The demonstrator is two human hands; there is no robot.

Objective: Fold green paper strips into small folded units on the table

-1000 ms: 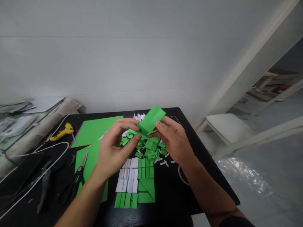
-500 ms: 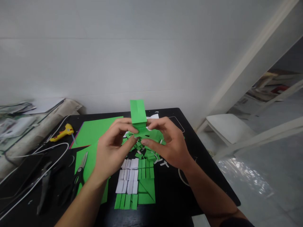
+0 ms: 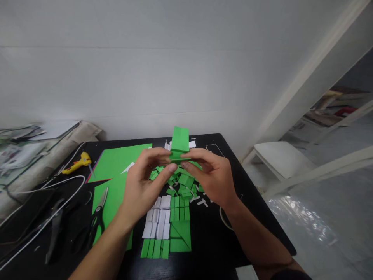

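Note:
A creased green paper strip (image 3: 180, 139) is held up over the table between both hands, its upper part standing and its lower part folded. My left hand (image 3: 148, 175) pinches the lower left side with thumb and fingers. From the right, my right hand (image 3: 214, 175) grips the same folded part. Under the hands lies a pile of small folded green paper pieces (image 3: 186, 180). Closer to me are rows of folded white paper pieces (image 3: 157, 223), with folded green paper pieces (image 3: 180, 208) beside them and a green square with diagonal creases (image 3: 180, 236).
Black-handled scissors (image 3: 99, 212) lie on green sheets (image 3: 112, 206) at the left. Beyond them are a yellow glue gun (image 3: 78, 163) and a white cable (image 3: 70, 194). White paper scraps (image 3: 202, 201) lie right of the pile. A white stool (image 3: 276, 157) stands right of the black table (image 3: 210, 249).
The green strip and both hands have shifted slightly right. The strip's lower part looks more tightly folded, and the thumbs have come closer together.

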